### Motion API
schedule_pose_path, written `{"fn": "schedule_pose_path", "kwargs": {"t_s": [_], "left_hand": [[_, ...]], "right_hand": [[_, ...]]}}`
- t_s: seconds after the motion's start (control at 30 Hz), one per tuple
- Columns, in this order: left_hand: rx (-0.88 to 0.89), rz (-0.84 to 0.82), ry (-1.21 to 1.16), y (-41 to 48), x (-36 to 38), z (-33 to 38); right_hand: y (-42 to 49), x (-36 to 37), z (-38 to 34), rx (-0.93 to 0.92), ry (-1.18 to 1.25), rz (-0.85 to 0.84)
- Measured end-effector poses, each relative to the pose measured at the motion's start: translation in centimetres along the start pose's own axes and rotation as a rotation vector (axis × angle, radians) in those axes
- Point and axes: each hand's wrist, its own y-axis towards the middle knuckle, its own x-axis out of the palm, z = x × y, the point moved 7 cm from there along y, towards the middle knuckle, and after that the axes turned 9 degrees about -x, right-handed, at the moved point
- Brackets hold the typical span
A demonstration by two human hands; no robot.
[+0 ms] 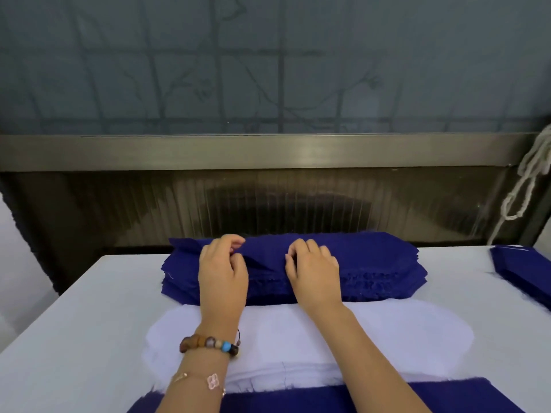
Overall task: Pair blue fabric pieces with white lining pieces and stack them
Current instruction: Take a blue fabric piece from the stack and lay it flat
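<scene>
1. The blue fabric stack (372,263) is a thick pile of navy pieces with frayed edges and tapered ends, lying across the far middle of the tabletop (89,308).
2. The top blue piece (265,248) is puckered into a raised fold, pinched by the left hand (222,272) and right hand (313,269).
3. The white lining stack (402,332) has rounded ends and lies flat, touching the blue stack's near side.
4. A flat blue layer (298,397) overlaps the lining's near edge.

Near blue piece (298,400): the bottom edge cuts it.
Right blue stack (524,272): the right edge cuts it.
Fingers (234,241): we lose the tips in the middle blue stack (372,257).
</scene>
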Motion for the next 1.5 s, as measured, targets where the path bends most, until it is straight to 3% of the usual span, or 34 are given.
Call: {"fn": "schedule_pose_path", "kwargs": {"t_s": [0.2,0.5,0.73,0.93,1.07,1.23,1.37,1.5], "left_hand": [[-0.002,-0.029,0.110,0.2,0.2,-0.6],[0.020,0.105,0.070,0.2,-1.4,-0.1],[-0.066,-0.091,0.063,0.7,-0.6,-2.1],[-0.047,-0.062,0.090,0.8,-1.1,-2.2],[-0.051,-0.034,0.118,0.8,-1.3,-2.3],[-0.076,0.046,0.086,0.8,-1.9,-2.6],[-0.078,0.121,0.028,0.9,-2.5,-2.6],[-0.101,0.196,-0.036,1.1,-3.5,-3.5]], "right_hand": [[-0.5,-0.1,-0.4,-0.070,0.066,-0.057],[-0.7,-0.4,-1.0,-0.075,0.045,-0.094],[-0.6,-1.1,0.6,-0.033,0.222,-0.082],[-1.2,-3.5,4.7,0.044,0.147,-0.086],[-2.6,-6.3,10.1,0.194,0.069,0.024],[-4.9,-7.7,14.2,0.252,0.103,0.198],[-5.5,-9.0,13.2,0.168,0.125,0.377],[-5.6,-9.5,12.4,0.084,0.175,0.439]]}}
